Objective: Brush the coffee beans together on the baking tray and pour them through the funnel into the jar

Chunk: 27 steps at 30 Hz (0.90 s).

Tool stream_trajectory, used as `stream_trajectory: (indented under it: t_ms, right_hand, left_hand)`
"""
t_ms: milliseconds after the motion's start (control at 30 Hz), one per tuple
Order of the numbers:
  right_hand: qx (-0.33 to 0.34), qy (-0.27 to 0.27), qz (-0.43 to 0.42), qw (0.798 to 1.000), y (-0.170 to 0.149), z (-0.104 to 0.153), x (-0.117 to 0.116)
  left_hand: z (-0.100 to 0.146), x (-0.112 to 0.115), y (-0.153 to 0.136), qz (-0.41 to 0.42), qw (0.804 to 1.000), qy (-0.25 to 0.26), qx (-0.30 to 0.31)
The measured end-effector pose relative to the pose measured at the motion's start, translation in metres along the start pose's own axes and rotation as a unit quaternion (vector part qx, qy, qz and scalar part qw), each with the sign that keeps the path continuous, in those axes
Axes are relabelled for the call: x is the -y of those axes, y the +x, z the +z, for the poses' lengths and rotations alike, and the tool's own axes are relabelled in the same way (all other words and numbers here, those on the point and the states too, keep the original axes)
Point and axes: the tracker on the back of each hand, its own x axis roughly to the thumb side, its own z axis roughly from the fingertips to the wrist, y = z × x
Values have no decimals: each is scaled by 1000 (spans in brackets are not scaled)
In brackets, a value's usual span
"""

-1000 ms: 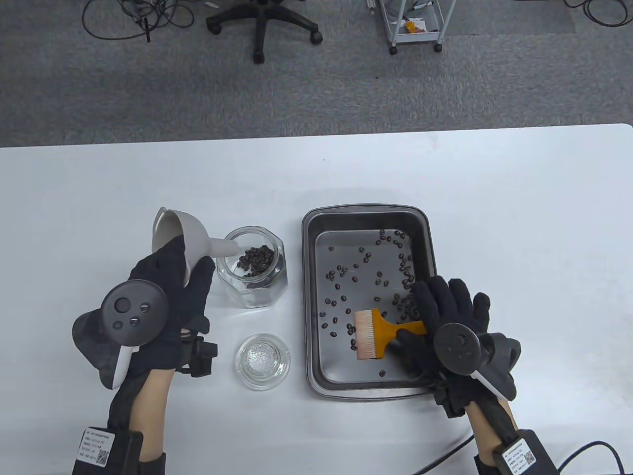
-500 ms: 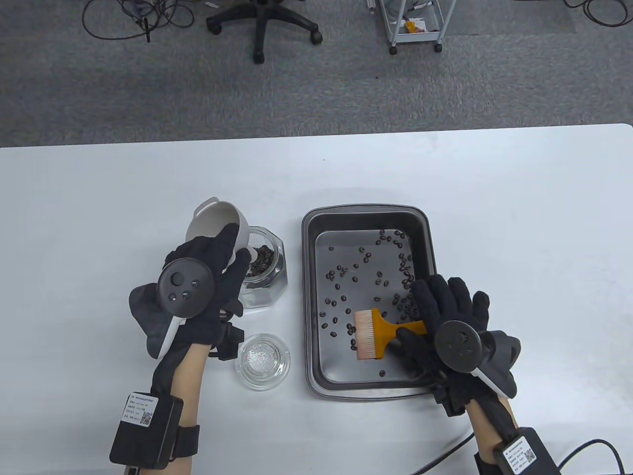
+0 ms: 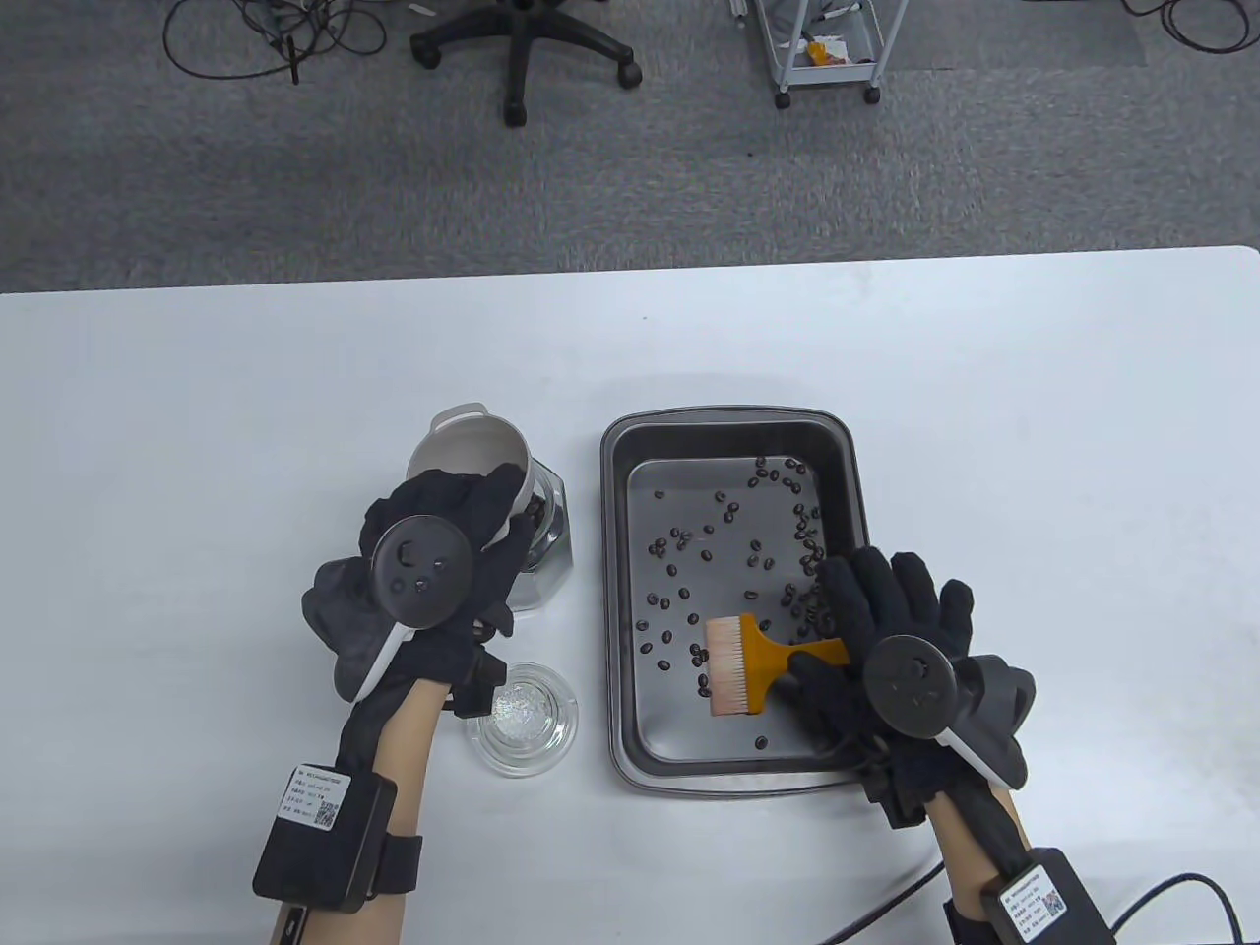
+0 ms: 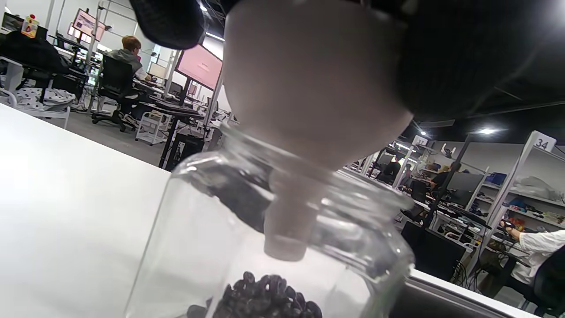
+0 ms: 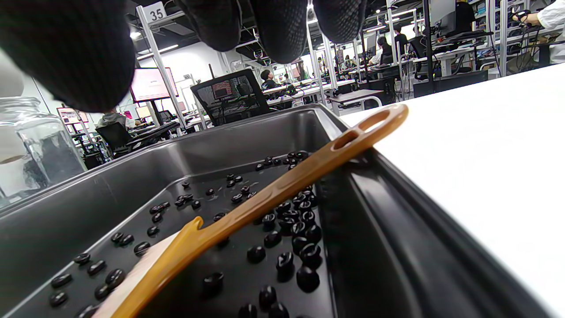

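My left hand point(image 3: 489, 509) grips the grey funnel point(image 3: 471, 451) and holds it upright on the glass jar point(image 3: 549, 556). In the left wrist view the funnel point(image 4: 309, 88) has its spout inside the mouth of the jar point(image 4: 194, 229), above the beans point(image 4: 265, 296) at the bottom. Coffee beans point(image 3: 689, 551) lie scattered over the dark baking tray point(image 3: 724, 421). The orange brush point(image 3: 748, 660) lies in the tray with its handle point(image 5: 273, 194) leaning on the right rim. My right hand point(image 3: 891, 596) hovers over the handle's end, fingers point(image 5: 278, 26) spread and not closed on it.
A round glass lid point(image 3: 527, 724) lies on the white table just in front of the jar, close to my left wrist. An office chair point(image 3: 522, 49) and a trolley point(image 3: 827, 49) stand on the carpet beyond the table's far edge.
My left hand carried the funnel rightward, turned it from lying sideways to upright and set its spout into the jar's mouth. The right hand and brush stayed still.
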Motion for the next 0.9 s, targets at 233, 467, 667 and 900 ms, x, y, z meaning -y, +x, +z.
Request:
stream_trajectory:
  t_ms: [233,467,667,900]
  right_hand:
    - [1,1,1,1000,0,0,0]
    - [0,0,-1,1000,0,0,1]
    - [0,2,-1,1000,0,0,2]
    - [0,8,0,1000,0,0,0]
  left_hand:
    - [3,11,4,6,1000,-7,10]
    - [4,15,6,-22,1000,-13,16]
    - [4,14,7,-27,999,-20,14]
    - [9,-1,2,5,1000,-15,26]
